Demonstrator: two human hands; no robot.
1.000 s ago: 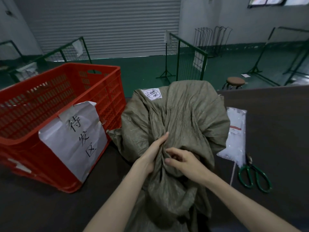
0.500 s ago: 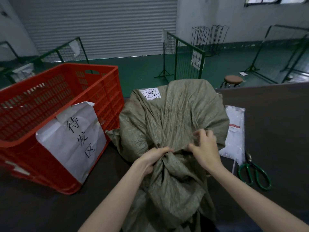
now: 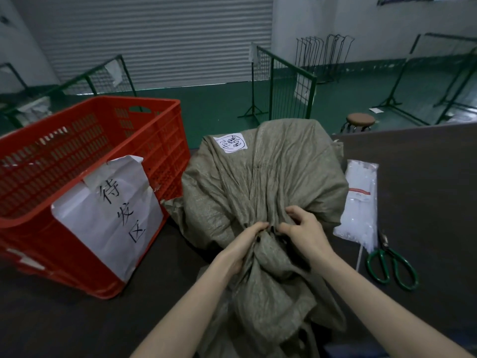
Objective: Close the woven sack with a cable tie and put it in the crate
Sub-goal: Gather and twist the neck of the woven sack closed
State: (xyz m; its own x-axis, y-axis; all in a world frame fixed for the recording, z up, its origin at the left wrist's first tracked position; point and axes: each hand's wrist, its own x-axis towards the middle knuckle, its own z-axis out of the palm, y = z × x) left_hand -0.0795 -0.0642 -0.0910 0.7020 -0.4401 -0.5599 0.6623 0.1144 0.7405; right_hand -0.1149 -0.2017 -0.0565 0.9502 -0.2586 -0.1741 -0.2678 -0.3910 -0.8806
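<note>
A full olive-green woven sack lies on the dark table with its gathered neck toward me and a white label on its far end. My left hand is clenched around the bunched neck from the left. My right hand pinches folds of the fabric at the neck from the right, touching the left hand's fingertips. A clear bag of white cable ties lies right of the sack, and one loose tie sticks out below it. The red plastic crate stands to the left, with a white paper sign on its front.
Green-handled scissors lie on the table right of the ties. Beyond the table's far edge are a brown stool, green mesh barriers and a green floor.
My right hand went from the neck up to the sack's right shoulder and has come back down, drawing fabric in toward my left hand. The left hand has kept its grip on the neck.
</note>
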